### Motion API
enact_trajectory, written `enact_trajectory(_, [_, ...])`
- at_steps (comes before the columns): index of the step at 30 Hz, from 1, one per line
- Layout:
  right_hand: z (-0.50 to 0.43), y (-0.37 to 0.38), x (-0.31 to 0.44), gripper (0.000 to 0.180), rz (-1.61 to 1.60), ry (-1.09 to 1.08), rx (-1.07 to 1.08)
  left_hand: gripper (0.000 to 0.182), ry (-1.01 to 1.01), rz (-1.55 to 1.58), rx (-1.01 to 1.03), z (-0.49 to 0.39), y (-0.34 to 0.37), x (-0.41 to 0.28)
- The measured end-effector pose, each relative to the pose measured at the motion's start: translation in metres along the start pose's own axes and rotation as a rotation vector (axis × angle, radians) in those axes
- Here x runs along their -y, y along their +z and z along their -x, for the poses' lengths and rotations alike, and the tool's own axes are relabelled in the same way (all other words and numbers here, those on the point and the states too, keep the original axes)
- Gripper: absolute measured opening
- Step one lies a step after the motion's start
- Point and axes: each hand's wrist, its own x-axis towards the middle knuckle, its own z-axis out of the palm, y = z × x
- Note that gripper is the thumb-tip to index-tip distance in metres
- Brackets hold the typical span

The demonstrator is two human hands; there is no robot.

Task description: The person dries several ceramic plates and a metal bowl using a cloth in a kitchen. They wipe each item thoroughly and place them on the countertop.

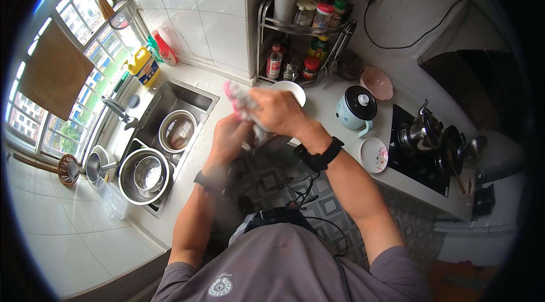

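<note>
Both hands meet above the counter's front edge, around a pink-and-white cloth [240, 99]. My right hand [281, 110] is closed on the bunched cloth. Just below it and to the left, my left hand [228, 138] also grips the cloth, blurred by motion. Part of the cloth hangs beneath the hands, where a dark item is partly hidden and cannot be made out. A white bowl [291, 91] stands on the counter just behind my right hand.
Left: a steel sink [204, 97] with metal pots and a colander, a faucet [119, 111] and detergent bottles. Back: a spice rack [298, 27]. Right: a light-blue electric pot [355, 108], a floral plate [373, 155], a pink bowl [377, 83] and a stove [415, 153] with a kettle.
</note>
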Motion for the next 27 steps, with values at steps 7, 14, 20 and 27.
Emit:
enact_trajectory(7, [0.036, -0.005, -0.077, 0.035, -0.743, 0.571, -0.162, 0.024, -0.032, 0.711, -0.266, 0.013, -0.021, 0.006])
enact_trajectory(14, [0.055, 0.005, -0.071, 0.037, -1.116, 0.741, -0.261, 0.020, -0.156, 0.960, -0.403, 0.009, -0.005, 0.012])
enact_trajectory(20, [0.030, -0.028, -0.053, 0.027, -1.164, 0.546, -0.292, 0.032, -0.153, 0.901, -0.124, 0.022, -0.003, 0.016])
enact_trajectory(27, [0.007, -0.051, -0.021, 0.027, -0.723, 0.315, 0.101, 0.023, -0.216, 0.529, 0.113, 0.000, -0.031, -0.006])
